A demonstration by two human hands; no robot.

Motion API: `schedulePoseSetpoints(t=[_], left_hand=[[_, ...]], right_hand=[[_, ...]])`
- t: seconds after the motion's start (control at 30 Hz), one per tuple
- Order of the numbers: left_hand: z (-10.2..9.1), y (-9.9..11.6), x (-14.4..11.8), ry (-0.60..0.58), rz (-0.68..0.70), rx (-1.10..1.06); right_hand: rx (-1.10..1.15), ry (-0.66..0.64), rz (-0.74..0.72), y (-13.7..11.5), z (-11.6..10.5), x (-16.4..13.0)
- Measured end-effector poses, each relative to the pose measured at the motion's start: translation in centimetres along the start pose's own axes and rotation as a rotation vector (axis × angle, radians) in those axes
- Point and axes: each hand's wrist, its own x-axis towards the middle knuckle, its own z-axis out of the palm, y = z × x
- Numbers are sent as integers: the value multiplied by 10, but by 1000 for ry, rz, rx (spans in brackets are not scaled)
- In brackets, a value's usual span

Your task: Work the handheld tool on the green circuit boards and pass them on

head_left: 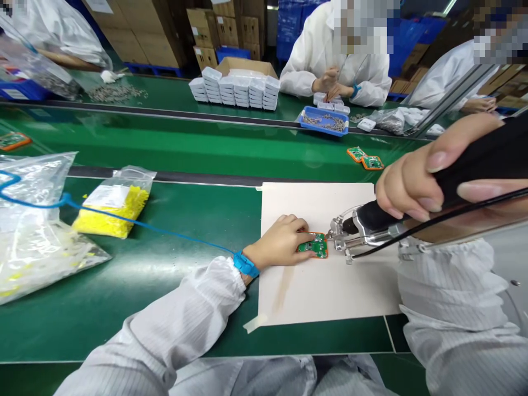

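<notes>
My left hand [282, 242] presses a small green circuit board [319, 246] with an orange edge flat onto a white sheet [305, 300] taped to the bench. Thumb and fingers lie over the board's left part, hiding it. A blue wristband [246, 264] with a cord running left circles that wrist. My right hand [416, 176] is wrapped round a black powered screwdriver [490, 157], held tilted from the right. Its metal nose fitting [340, 234] is at the board's right edge; whether the tip touches it I cannot tell.
A bag of yellow pieces [117, 212] and a larger clear bag [37, 253] lie left. More boards [372, 162] sit on the green belt [206, 146]. Beyond are a blue tray [324, 127] of small metal parts, stacked white cases [235, 91], and a co-worker [305, 55].
</notes>
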Motion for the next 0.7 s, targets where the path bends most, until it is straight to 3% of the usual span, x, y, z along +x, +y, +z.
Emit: schedulePoseSetpoints(t=[0.27, 0.47, 0.57, 0.7], left_hand=[[1, 0, 0, 15, -7, 6], [0, 0, -2, 23, -14, -19], [0, -2, -3, 26, -17, -34], [0, -3, -4, 23, -13, -51]], right_hand=[[-61, -230, -364, -2, 17, 8], [-82, -249, -281, 6, 32, 7], [-72, -228, -239, 8, 44, 7], [15, 28, -208, -19, 28, -15]])
